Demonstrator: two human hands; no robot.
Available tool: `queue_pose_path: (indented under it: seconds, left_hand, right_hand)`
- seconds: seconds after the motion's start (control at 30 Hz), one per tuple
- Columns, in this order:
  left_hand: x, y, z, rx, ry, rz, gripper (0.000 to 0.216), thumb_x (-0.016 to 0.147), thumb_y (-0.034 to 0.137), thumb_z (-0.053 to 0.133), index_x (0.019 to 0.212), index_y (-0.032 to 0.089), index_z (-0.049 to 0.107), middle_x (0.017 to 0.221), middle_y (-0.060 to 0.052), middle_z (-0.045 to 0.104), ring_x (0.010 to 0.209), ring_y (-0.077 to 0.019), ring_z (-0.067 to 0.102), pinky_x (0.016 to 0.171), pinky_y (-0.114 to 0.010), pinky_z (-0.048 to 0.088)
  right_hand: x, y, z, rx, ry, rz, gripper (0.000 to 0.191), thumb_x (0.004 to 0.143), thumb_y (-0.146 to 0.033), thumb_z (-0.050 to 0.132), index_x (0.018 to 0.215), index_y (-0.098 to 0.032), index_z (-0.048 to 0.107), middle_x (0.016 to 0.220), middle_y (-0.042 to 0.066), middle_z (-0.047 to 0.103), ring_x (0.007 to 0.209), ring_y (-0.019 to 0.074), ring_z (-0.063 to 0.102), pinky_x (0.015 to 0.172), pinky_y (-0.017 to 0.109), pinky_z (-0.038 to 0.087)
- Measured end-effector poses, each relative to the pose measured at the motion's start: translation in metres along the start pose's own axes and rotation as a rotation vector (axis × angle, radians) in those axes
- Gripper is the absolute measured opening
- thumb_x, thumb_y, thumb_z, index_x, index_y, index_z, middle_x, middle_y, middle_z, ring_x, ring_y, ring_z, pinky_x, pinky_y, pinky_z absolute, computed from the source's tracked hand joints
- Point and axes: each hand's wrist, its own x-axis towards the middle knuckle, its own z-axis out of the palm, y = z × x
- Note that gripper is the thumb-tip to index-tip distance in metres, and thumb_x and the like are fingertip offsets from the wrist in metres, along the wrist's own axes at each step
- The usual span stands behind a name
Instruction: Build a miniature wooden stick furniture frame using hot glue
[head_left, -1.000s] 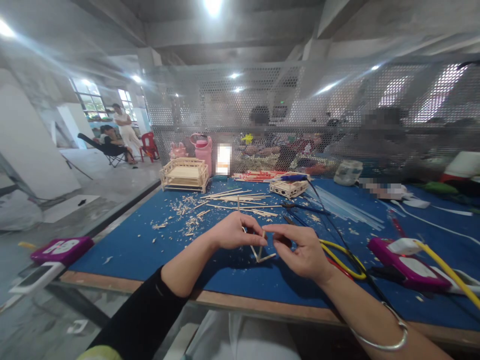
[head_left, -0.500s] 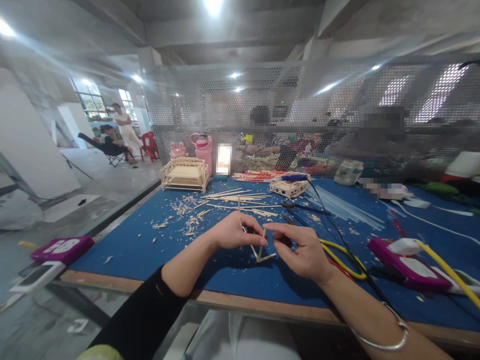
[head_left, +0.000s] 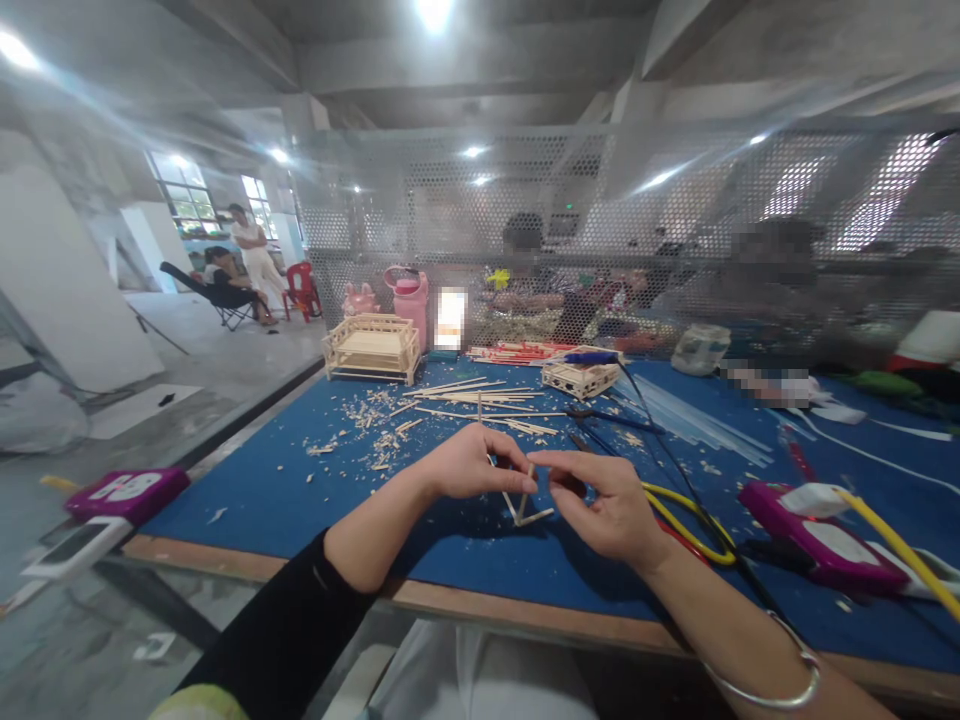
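Observation:
My left hand (head_left: 476, 466) is closed, thumb and fingertips pinching a small frame of thin wooden sticks (head_left: 534, 518) just over the blue tabletop. Two sticks meet in a corner at its bottom, and another rises from there toward my fingers. Part of the frame is hidden behind the left hand. On the right, my right hand (head_left: 606, 500) has its index finger stretched to the top of the upright stick, and the thumb is held apart below. Its other fingers are curled, and I see nothing gripped in it. A further stick end (head_left: 480, 405) shows above the left hand.
Loose sticks (head_left: 487, 398) and wood scraps lie behind my hands. A stick-built model (head_left: 371, 348) and a smaller one (head_left: 581, 379) stand farther back. Pliers (head_left: 615, 420), a blue-handled tool (head_left: 591, 357), cables and purple boxes (head_left: 825, 540) are around. A perforated screen (head_left: 450, 220) closes the back.
Both hands and the stick frame keep almost the same pose. The whole view has shifted very slightly.

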Motion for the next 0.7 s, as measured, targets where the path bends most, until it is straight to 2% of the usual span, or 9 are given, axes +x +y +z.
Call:
queue_pose_path:
  seconds: [0.3, 0.7]
  left_hand:
    - [0.0, -0.0022, 0.0, -0.002, 0.001, 0.001, 0.026, 0.064, 0.036, 0.074, 0.069, 0.01, 0.07, 0.062, -0.001, 0.061, 0.059, -0.0097, 0.05, 0.058, -0.021, 0.039]
    - [-0.0002, -0.0003, -0.0008, -0.002, -0.002, -0.016, 0.023, 0.065, 0.032, 0.073, 0.069, 0.01, 0.07, 0.062, -0.001, 0.06, 0.059, -0.0096, 0.05, 0.059, -0.021, 0.039]
  right_hand:
    - [0.0008, -0.0014, -0.0002, 0.007, 0.01, 0.012, 0.03, 0.072, -0.007, 0.048, 0.093, -0.019, 0.067, 0.058, -0.002, 0.063, 0.043, 0.007, 0.05, 0.043, 0.017, 0.043]
    - [0.0001, 0.0003, 0.0001, 0.005, 0.003, 0.009, 0.029, 0.073, -0.007, 0.048, 0.093, -0.017, 0.066, 0.057, -0.003, 0.061, 0.043, 0.0072, 0.049, 0.043, 0.017, 0.042]
